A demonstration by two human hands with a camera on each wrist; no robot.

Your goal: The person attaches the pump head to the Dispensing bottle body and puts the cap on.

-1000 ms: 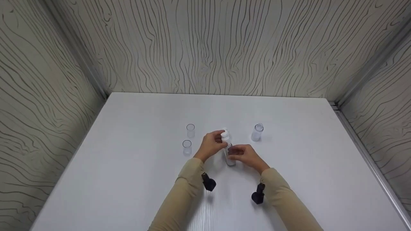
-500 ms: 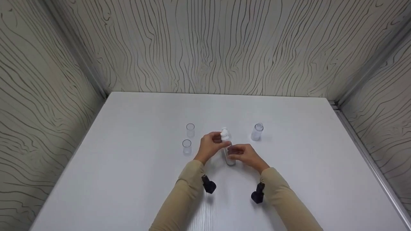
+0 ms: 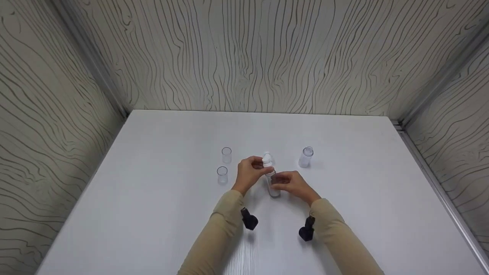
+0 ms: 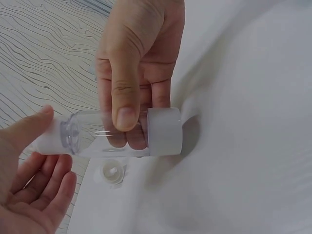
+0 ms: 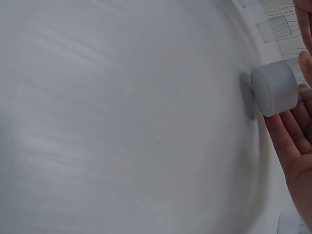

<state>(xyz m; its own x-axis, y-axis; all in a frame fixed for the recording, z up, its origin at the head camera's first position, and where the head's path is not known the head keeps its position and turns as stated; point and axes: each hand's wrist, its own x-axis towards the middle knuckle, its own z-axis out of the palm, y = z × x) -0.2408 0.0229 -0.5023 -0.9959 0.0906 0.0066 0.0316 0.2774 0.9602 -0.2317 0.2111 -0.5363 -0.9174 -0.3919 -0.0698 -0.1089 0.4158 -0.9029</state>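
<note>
Pinching a white cap (image 4: 50, 139) in the left grip (image 3: 250, 173), atop a clear bottle (image 4: 90, 136) held in the right grip (image 3: 291, 184), with a clear cup (image 3: 222, 177) left of both grips.

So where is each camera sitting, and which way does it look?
Head: on the person's head, facing forward and down at the white table; left hand, right hand and both sleeves show.
Left wrist: on that wrist, facing the clear bottle; both hands show.
Right wrist: on that wrist, facing mostly the table; both hands show at the right edge.
Both wrist views share the bottle's white base.
</note>
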